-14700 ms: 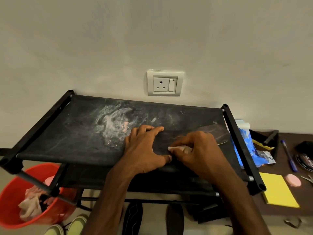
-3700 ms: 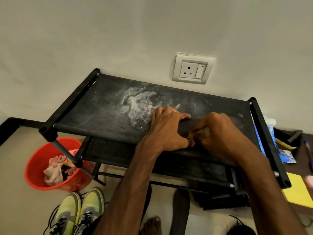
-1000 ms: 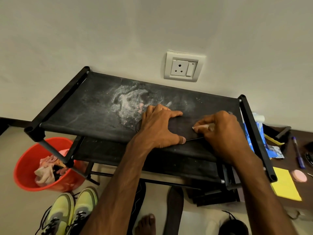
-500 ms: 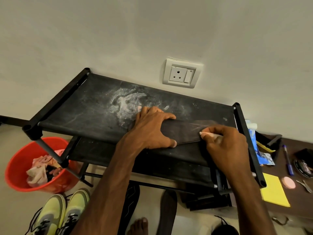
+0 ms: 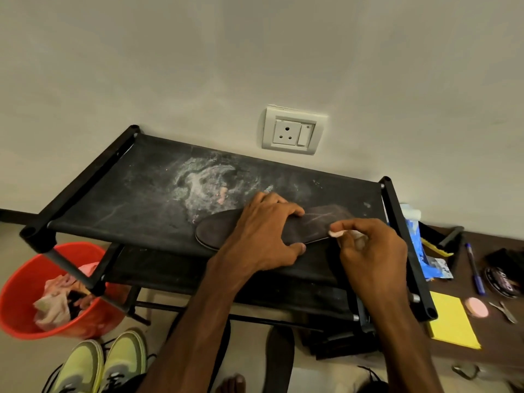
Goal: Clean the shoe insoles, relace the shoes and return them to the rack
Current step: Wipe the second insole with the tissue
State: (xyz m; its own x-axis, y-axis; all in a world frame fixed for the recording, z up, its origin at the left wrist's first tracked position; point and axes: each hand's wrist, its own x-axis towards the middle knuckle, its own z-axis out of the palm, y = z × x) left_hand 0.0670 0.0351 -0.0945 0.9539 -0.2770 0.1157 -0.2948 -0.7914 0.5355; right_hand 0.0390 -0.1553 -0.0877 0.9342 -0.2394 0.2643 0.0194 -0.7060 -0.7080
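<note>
**Head view.** A black rack [image 5: 136, 205] stands against the wall, below a socket [image 5: 293, 131]. A dark insole [image 5: 215, 229] lies flat on the right half of the rack's top, lengthwise and close to the front edge. Its rounded left end is near the middle of the top.

- **Left hand:** The left hand [image 5: 263, 239] clamps the insole at mid-length, with the fingertips bent over the far edge and the thumb on the near edge.
- **Right hand:** The right hand [image 5: 371, 251] pinches a small white wad [image 5: 337, 233] against the insole's near edge at its right end.
- **Room to move:**
  - Left of the insole, open fabric with a white smear [image 5: 204, 180] runs to the left rail.
  - The right rail [image 5: 402, 239] lies just beyond the right hand.
  - A strip of fabric separates the insole from the wall.
- **Floor, lower left:** There is a red bucket [image 5: 17, 304] of rags, and yellow-green shoes [image 5: 105, 364] lie beside it.
- **Under the rack:** Another insole [image 5: 279, 355] lies on the floor.
- **Right edge of the frame:** A yellow pad [image 5: 450, 321] and a pen [image 5: 473, 268] lie on a brown surface.

**Change from half a second earlier:** The insole's left end, then covered by the left hand, is now exposed. The wad stays at the right end.
</note>
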